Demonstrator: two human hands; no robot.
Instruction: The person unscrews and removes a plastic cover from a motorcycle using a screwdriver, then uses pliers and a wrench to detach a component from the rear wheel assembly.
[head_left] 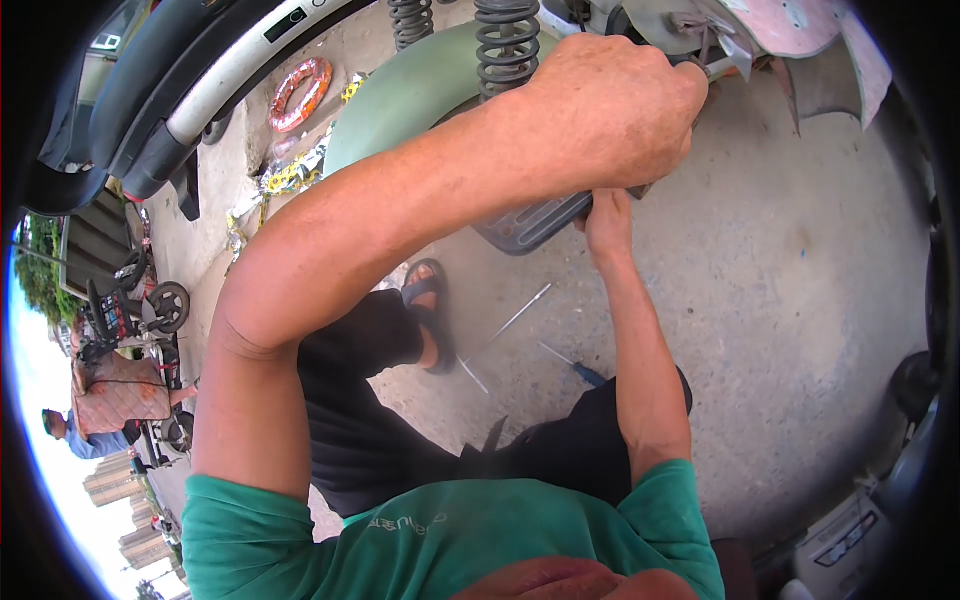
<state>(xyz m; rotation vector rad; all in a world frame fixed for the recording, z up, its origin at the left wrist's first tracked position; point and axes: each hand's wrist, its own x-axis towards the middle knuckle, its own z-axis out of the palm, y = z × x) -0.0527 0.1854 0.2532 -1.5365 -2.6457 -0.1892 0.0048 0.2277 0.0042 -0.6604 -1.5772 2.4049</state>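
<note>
My left arm crosses the view to the upper right, and its hand (625,105) is closed in a fist beside a metal part (718,68) of the vehicle. What its fingers wrap around is hidden behind the knuckles. Below it, my right hand (608,228) grips the edge of a black ribbed footboard (535,225), its fingers partly covered by my left wrist. Behind my left forearm are a pale green fender (400,95) and dark coil springs (507,45). A screwdriver with a dark blue handle (588,375) lies on the ground by my right knee.
Thin metal rods (520,312) lie on the concrete near my sandalled foot (425,310). Upper right hangs a broken pale panel (800,30). A red-orange wrapped ring (300,95) and yellow-silver wrapping (295,178) lie upper left. Motorbikes (130,300) and a person (100,440) are far left.
</note>
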